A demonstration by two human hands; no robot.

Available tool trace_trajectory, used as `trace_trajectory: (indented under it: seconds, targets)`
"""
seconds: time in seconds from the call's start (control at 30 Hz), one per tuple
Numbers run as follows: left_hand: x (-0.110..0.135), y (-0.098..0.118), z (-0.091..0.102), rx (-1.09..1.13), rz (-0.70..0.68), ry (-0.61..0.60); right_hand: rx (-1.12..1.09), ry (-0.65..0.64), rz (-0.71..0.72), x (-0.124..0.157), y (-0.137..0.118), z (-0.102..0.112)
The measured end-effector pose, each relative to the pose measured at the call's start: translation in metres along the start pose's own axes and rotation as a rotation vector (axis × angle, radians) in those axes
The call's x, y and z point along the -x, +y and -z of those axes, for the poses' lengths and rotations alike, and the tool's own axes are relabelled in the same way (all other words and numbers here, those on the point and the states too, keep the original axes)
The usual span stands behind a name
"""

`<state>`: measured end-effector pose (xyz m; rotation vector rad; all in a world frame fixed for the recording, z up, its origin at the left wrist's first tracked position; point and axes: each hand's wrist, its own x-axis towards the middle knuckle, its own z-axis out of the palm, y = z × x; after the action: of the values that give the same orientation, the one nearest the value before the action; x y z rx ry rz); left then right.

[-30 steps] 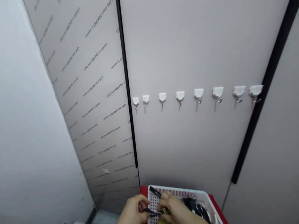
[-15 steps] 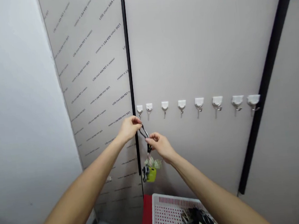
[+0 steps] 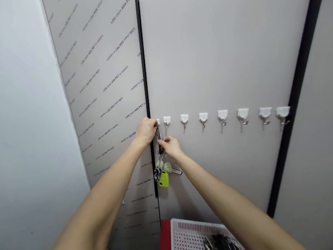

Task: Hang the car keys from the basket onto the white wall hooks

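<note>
By the leftmost white hook of 8, the left hand is pinching the black strap up top, the right hand is gripping it lower, lime-green charm dangling below. Imo, keeping the loop spread is probably making lining up easier.

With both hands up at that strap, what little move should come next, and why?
Probably the left hand should ease the dark strap onto the leftmost hook: the strap's top is right beside it, the right hand pinches lower down, and whether it has caught is hidden.
</note>
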<state>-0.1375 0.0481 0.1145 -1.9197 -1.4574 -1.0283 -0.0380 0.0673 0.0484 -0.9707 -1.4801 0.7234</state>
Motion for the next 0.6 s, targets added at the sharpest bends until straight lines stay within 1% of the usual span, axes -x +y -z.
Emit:
trace_trajectory:
  seconds: [0.07, 0.13, 0.23, 0.3, 0.43, 0.47, 0.53, 0.6]
  targets:
    - [0.003, -0.002, -0.002, -0.033, -0.056, -0.015, 0.063, -0.027, -0.009, 0.001, 0.004, -0.001]
    - [0.006, -0.004, -0.003, -0.033, -0.111, -0.055, 0.120, -0.052, -0.012, 0.003, 0.006, -0.001]
    - [0.010, -0.005, -0.003, -0.029, -0.158, -0.108, 0.225, -0.070, 0.010, 0.005, 0.006, 0.001]
    - [0.011, -0.003, -0.003, -0.027, -0.175, -0.095, 0.284, -0.085, 0.033, 0.006, 0.007, 0.002]
    - [0.006, 0.015, -0.002, 0.087, -0.085, 0.092, 0.328, -0.106, 0.066, 0.011, 0.005, 0.008]
    - [0.005, 0.021, -0.003, 0.125, -0.076, 0.112, 0.334, -0.112, 0.080, 0.014, 0.004, 0.011]
    - [0.007, 0.032, -0.009, 0.159, -0.124, 0.076, 0.340, -0.139, 0.120, 0.020, 0.004, 0.019]
    - [0.013, 0.039, -0.018, 0.123, -0.220, 0.012, 0.338, -0.192, 0.147, 0.027, 0.007, 0.029]
